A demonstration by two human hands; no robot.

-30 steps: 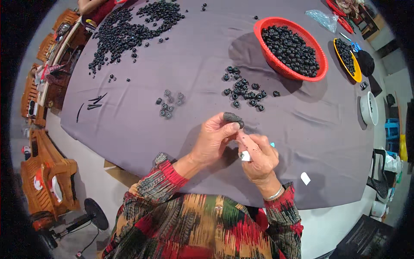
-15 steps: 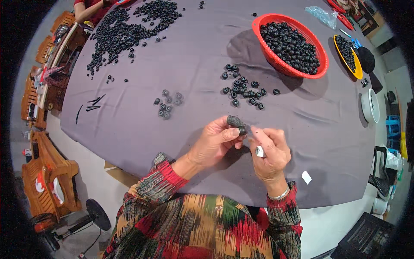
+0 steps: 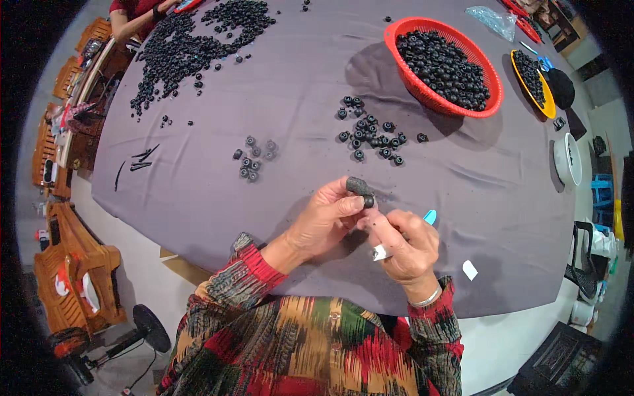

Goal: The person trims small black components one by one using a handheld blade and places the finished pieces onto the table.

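My left hand (image 3: 320, 216) pinches a small black rounded piece (image 3: 368, 202) between thumb and index finger. A dark grey finger sleeve (image 3: 356, 185) covers that index fingertip. Close against the piece, my right hand (image 3: 408, 249) is closed round a slim tool with a white end (image 3: 380, 253); a light-blue end (image 3: 430, 217) shows on its other side. The tool's working tip is hidden by my fingers, so its kind is unclear. Beyond my hands lie a loose group of black ring-like pieces (image 3: 373, 140) and a smaller group (image 3: 251, 162) to the left.
A red basket (image 3: 391, 41) full of black pieces stands far right, near a yellow dish (image 3: 549, 109) and a white bowl (image 3: 576, 162). Black pieces (image 3: 165, 59) spread far left, by another person's arm (image 3: 132, 28). Dark strips (image 3: 140, 165) and a white scrap (image 3: 469, 270) lie on the cloth.
My right hand has moved slightly left and its fingers have come up to the black piece. The tool has turned, and its light-blue end now shows. The left hand stays nearly in place.
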